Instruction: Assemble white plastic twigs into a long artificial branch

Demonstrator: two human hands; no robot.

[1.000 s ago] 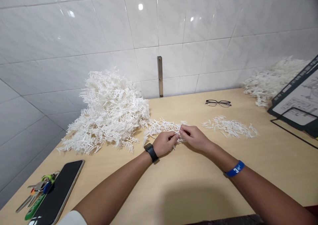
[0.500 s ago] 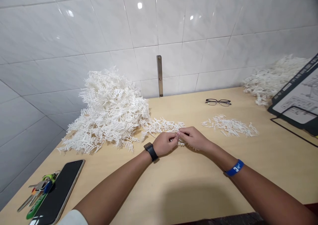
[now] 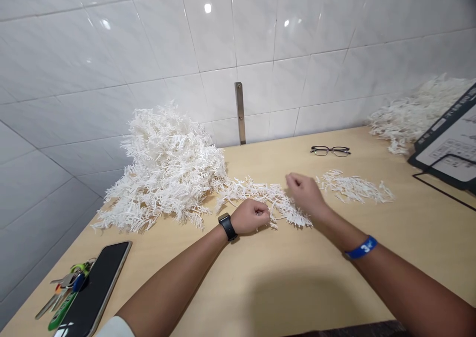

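Observation:
My left hand [image 3: 251,217], with a black watch at its wrist, is curled closed over the front edge of a small spread of white branched plastic pieces [image 3: 256,190]. Whatever its fingers pinch is hidden, though thin white tips show beside them. My right hand [image 3: 307,197] is closed too, raised between that spread and a flat scatter of short white pieces [image 3: 355,187]; I cannot make out anything in its fingers. To the left rises a big heap of white branched plastic pieces [image 3: 167,168].
A phone [image 3: 98,287] and a bunch of keys [image 3: 69,290] lie at the left front. Glasses [image 3: 330,151] rest near the wall. At the right, a dark-edged printed board [image 3: 453,143] leans before another white heap [image 3: 420,111]. A metal strip [image 3: 240,113] is fixed to the wall.
My hands, which met at the fingertips before, are now apart. The right one has moved right and up towards the scatter of short pieces; the left has hardly moved.

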